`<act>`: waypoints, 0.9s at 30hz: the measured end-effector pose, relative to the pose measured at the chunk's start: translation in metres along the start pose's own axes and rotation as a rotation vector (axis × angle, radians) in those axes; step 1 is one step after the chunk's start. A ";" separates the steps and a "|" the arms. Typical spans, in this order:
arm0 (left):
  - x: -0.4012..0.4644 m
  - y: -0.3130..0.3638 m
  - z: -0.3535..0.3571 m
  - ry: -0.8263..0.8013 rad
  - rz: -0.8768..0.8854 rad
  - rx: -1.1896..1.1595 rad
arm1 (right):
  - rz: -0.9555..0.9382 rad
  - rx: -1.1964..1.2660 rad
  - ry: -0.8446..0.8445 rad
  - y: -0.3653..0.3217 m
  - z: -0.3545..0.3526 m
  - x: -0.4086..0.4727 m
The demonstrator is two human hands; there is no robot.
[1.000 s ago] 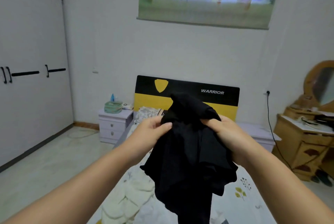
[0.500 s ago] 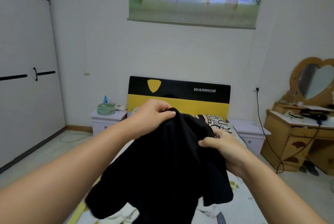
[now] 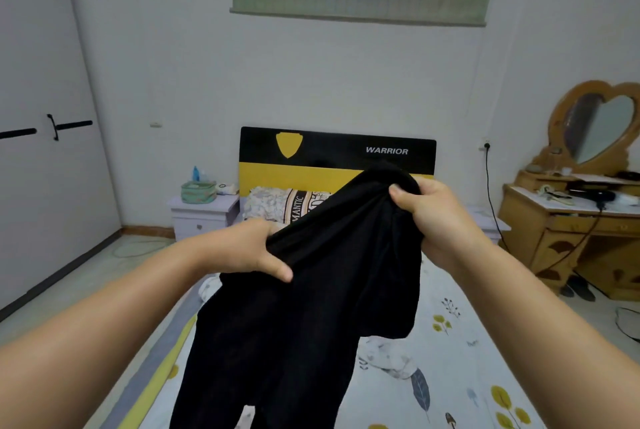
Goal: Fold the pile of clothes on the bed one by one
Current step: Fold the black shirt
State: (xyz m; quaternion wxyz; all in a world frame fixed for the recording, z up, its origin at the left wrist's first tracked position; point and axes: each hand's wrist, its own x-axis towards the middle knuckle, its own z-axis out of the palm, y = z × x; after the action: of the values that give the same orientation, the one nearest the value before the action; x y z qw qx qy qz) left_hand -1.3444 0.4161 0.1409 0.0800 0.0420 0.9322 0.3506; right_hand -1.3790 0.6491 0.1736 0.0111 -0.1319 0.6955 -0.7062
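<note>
A black garment hangs in the air above the bed, held up by both hands. My left hand grips its upper left edge, thumb on the front of the cloth. My right hand holds a bunched upper part higher up and to the right. The cloth drapes down past the bottom of the frame and hides the middle of the bed. A bit of pale cloth shows on the sheet below the garment's right hem.
The bed has a leaf-print sheet, a patterned pillow and a black-and-yellow headboard. A white nightstand stands to its left, a wardrobe on the far left, a wooden dressing table with a mirror on the right.
My right hand has risen and now holds the garment's highest part, while my left hand has dropped lower and to the left. The cloth is stretched out between them.
</note>
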 end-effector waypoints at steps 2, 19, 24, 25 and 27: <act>0.000 -0.021 0.003 -0.052 -0.113 0.151 | -0.039 -0.033 0.012 -0.004 -0.003 0.000; 0.033 -0.034 0.042 0.086 -0.107 -0.450 | 0.140 -0.796 0.391 0.078 -0.116 -0.047; 0.041 -0.022 0.053 -0.050 -0.022 -0.400 | 0.206 -0.921 0.444 0.097 -0.137 -0.081; 0.042 -0.019 0.055 -0.014 0.004 -0.385 | 0.195 -0.916 0.447 0.096 -0.140 -0.087; 0.042 -0.009 0.061 0.090 0.065 -0.325 | 0.164 -0.913 0.460 0.089 -0.144 -0.099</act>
State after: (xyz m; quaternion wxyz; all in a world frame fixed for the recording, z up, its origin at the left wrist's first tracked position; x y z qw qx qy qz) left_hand -1.3753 0.4546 0.0844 0.0328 0.0428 0.8641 0.5004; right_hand -1.3276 0.8068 0.0694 -0.1454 0.0905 0.9253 -0.3382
